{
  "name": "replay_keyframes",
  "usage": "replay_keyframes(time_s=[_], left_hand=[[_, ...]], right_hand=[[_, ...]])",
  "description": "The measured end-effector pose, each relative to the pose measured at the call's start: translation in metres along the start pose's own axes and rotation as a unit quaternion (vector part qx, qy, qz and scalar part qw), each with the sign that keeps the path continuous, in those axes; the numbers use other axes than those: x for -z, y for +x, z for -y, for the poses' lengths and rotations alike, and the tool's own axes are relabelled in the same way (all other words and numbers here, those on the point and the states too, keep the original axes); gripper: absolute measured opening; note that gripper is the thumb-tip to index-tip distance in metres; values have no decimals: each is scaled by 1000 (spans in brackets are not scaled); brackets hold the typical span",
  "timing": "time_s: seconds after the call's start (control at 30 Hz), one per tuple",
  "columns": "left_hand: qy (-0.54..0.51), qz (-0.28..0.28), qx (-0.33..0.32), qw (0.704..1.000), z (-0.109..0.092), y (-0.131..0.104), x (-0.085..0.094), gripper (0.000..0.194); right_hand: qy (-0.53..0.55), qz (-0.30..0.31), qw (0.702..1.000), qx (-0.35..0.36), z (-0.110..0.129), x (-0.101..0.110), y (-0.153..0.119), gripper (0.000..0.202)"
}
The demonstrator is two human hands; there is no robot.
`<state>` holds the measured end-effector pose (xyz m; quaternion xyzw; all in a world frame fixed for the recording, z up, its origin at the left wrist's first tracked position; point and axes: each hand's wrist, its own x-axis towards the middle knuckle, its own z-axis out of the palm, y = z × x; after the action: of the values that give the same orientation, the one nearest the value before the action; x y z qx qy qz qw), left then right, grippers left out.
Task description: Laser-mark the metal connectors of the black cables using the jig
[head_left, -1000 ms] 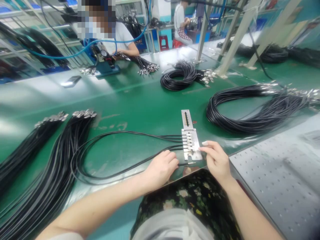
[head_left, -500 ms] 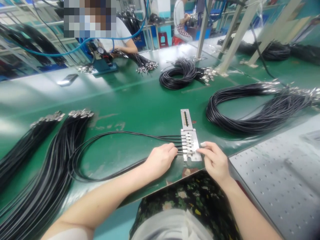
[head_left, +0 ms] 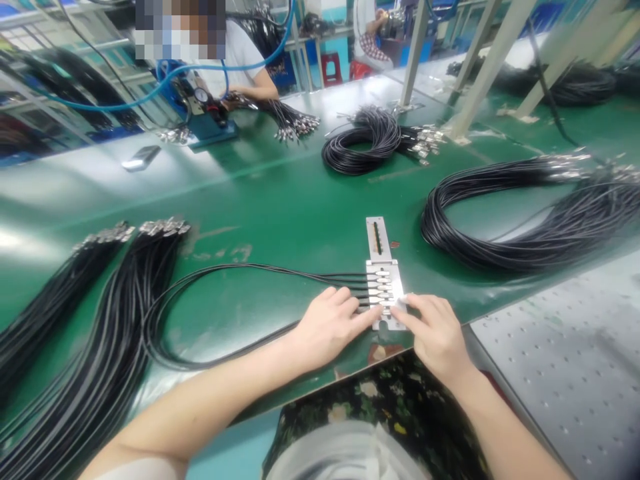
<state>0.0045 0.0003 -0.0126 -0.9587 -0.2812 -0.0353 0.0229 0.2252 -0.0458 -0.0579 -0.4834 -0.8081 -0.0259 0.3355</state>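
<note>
Along the left edge of the green surface (head_left: 280, 220), two black cable bundles (head_left: 113, 327) are lying side by side, their metal ends pointing toward the far edge. Rightward, a few thin cables (head_left: 220, 266) are looping round, their lower run passing behind the left forearm. The left hand (head_left: 333, 327) is bending its fingers over the cables beside the metal fixture (head_left: 395, 283) and stretching one digit to the lowest connectors; whether it is pinching a cable underneath, I cannot tell. The fixture is lying close to the surface's near edge, carrying a row of connectors (head_left: 382, 281). The right hand (head_left: 437, 333) is holding its thumb and forefinger slightly apart, the tips meeting the fixture's right edge by the lowest connectors. Beyond, a large cable coil (head_left: 475, 250) is resting toward the right edge.
</note>
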Motion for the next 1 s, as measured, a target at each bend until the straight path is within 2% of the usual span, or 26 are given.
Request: replay_keyframes(time_s=[0.1,0.33,0.47,0.7,0.83,1.0], left_hand=[[-15,-1,-17,1000,2,0,1,30],[-34,51,2,998,0,4,11,30],[-39,28,-26,999,1,5,12,30],[-72,-1,-71,995,4,9,1,39],[-84,3,-51,995,2,15,0,42],[-102,9,-24,994,-2,23,0,47]], right_hand=[[5,-2,1000,-5,0,1,0,39],[11,-4,1000,-13,1,-1,2,38],[25,-9,999,-34,0,0,3,37],[133,-13,985,-105,-2,10,3,47],[124,-10,986,-107,-2,10,6,45],[140,23,983,-113,-3,13,9,46]])
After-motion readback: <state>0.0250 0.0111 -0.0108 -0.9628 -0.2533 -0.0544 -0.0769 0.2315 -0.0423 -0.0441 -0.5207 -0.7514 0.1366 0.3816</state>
